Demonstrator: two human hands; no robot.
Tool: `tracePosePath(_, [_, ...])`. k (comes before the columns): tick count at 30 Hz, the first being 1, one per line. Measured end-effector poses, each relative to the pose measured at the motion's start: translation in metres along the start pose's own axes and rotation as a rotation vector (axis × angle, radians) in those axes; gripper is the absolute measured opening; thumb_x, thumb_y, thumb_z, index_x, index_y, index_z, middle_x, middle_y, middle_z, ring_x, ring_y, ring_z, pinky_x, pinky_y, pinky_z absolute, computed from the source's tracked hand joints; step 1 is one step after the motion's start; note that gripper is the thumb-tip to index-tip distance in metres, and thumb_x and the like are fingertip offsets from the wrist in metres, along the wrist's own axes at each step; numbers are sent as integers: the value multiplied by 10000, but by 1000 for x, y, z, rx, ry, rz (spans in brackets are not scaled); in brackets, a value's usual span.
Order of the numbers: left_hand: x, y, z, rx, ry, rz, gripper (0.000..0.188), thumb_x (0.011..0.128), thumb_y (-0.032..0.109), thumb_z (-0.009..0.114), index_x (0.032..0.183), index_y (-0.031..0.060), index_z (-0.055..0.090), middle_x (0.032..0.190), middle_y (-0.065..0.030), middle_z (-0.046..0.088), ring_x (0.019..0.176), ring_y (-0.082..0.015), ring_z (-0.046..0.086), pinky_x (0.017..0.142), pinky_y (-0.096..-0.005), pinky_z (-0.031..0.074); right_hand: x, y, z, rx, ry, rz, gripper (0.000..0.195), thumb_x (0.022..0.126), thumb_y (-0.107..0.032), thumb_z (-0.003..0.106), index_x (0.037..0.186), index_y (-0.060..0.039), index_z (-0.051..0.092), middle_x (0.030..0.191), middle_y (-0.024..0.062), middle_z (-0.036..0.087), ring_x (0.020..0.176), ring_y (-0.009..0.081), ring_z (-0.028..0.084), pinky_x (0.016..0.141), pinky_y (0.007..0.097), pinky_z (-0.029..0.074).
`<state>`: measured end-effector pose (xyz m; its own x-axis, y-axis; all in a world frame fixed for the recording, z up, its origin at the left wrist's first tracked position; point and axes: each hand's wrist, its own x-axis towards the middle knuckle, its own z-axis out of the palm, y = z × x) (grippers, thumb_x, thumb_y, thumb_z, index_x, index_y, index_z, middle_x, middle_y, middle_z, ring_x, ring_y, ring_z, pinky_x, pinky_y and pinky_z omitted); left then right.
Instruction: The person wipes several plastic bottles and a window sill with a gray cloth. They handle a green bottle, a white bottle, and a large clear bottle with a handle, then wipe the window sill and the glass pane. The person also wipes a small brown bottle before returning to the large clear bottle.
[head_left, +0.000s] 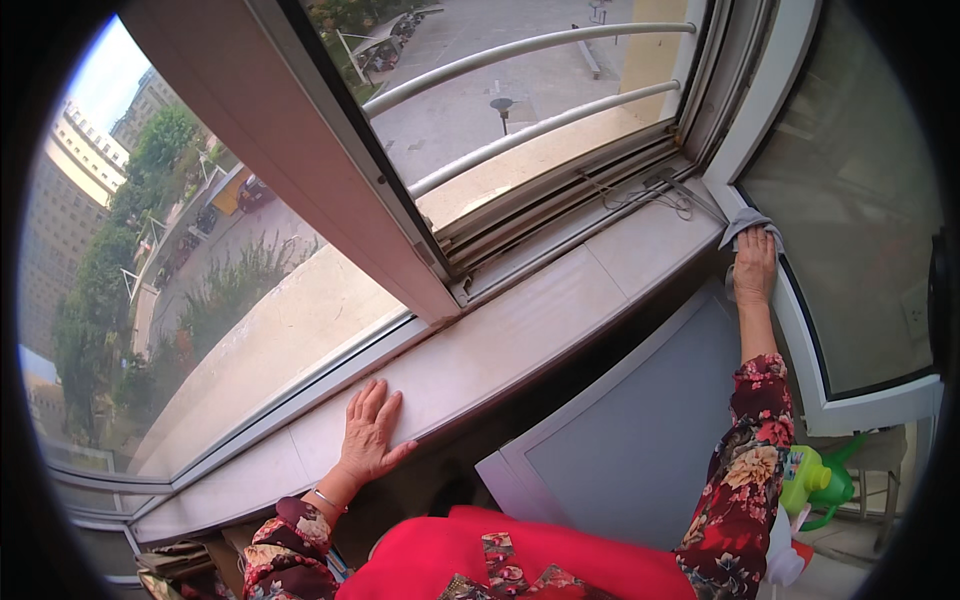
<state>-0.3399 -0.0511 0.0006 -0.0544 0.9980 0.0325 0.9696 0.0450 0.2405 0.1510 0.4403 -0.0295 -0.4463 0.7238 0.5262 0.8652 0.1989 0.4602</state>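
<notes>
My right hand (754, 268) presses a grey cloth (750, 222) against the lower corner of the white frame (801, 315) of an opened window sash. The sash's glass pane (847, 217) stands to the right of that hand. Flat on the pale tiled windowsill (517, 307) rests my left hand (369, 433), its fingers apart and nothing in it. A cord (637, 196) lies loosely over the sliding window track (555, 214) near the sill's right end.
Below the sill, a white-framed grey panel (637, 420) hangs open towards me. Metal railings (540, 142) cross outside the window opening. At lower right are a yellow-green bottle (804, 478) and a green watering can (834, 480). Folded bags (176, 562) lie at lower left.
</notes>
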Motion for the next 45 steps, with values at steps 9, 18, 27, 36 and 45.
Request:
tracePosePath(9, [-11,1,1,-3,-12,-30,761,826,580,569,1383,81,430,1447,-220,334,1379,-379,270,1132,-497,188,67,-26,36,-35,-241,-255,431,872,-161,454,1293,-86,509,1386,48,471,1367,194,331,1166,431,151])
tracePosePath(18, [-9,-3,1,-31,23,-13,733,847,553,566,1390,82,424,1450,-225,335,1387,-378,261,1140,-476,192,-33,46,19,50,-217,-368,377,860,-94,452,1209,-37,583,1364,55,496,1366,201,332,1201,444,104])
tracePosePath(27, [-13,-3,5,-58,68,-14,731,854,548,562,1397,83,413,1454,-233,321,1386,-391,251,1146,-480,179,-128,112,-53,131,-250,-522,247,870,-103,435,957,-15,649,1186,102,613,1322,246,390,1181,470,168])
tracePosePath(36, [-18,-2,8,-28,130,20,703,878,510,542,1376,30,419,1436,-248,345,1386,-383,259,1146,-472,177,-171,139,-108,117,-550,-254,179,832,-107,518,849,-38,682,873,129,662,976,318,589,1009,505,357])
tracePosePath(45, [-5,-5,22,-53,181,45,699,875,501,550,1365,19,424,1438,-249,343,1387,-390,256,1141,-481,186,-89,7,-158,2231,-607,610,261,994,-247,442,1193,-105,533,1146,73,601,1012,224,598,916,474,492])
